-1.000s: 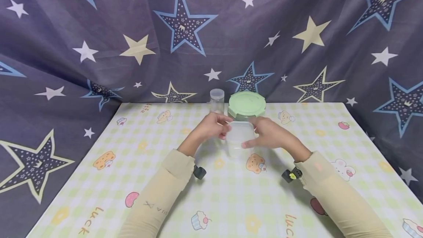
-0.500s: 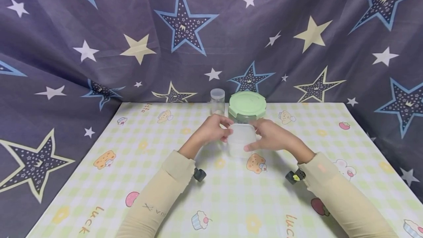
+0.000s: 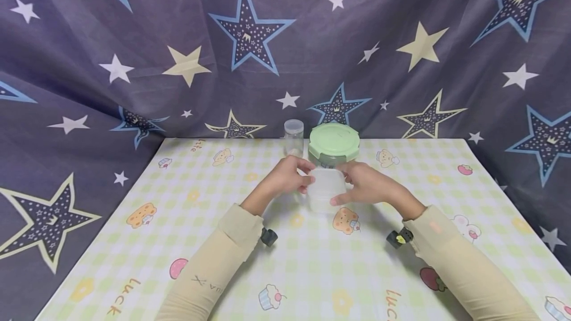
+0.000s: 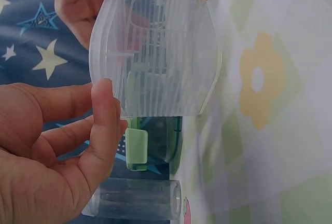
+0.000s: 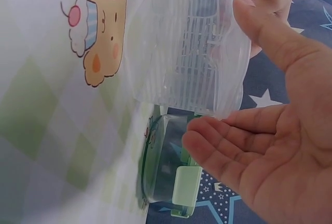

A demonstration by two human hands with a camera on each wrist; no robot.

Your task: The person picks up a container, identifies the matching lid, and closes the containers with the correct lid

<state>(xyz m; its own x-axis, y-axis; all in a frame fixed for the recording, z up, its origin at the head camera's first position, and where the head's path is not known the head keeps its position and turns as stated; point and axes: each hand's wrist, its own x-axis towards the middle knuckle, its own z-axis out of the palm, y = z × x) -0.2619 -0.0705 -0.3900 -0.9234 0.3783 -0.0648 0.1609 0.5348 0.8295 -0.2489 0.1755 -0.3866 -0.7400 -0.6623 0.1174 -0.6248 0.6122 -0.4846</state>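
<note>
A translucent plastic food container (image 3: 326, 192) with a pale lid and ribbed sides stands upright in the middle of the table, between both hands. My left hand (image 3: 287, 175) pinches the lid edge at its left side, and the left wrist view shows the fingertips (image 4: 104, 92) right at the rim. At the opposite side my right hand (image 3: 369, 183) holds the container, thumb on the near corner and fingers at the far one. Close up in the right wrist view, the ribbed wall (image 5: 181, 53) lets the background show through.
Just behind the container is a round glass bowl with a green clip-on lid (image 3: 334, 140). Left of that bowl stands a clear cylindrical jar (image 3: 293, 135), partly behind the left hand. A checked, cartoon-printed cloth (image 3: 299, 271) covers the table; a star-patterned curtain (image 3: 187, 103) hangs behind.
The container's lid sits slightly lower and a little to the right than a second ago, and both hands have shifted with it. Over the last half second almost nothing moves.
</note>
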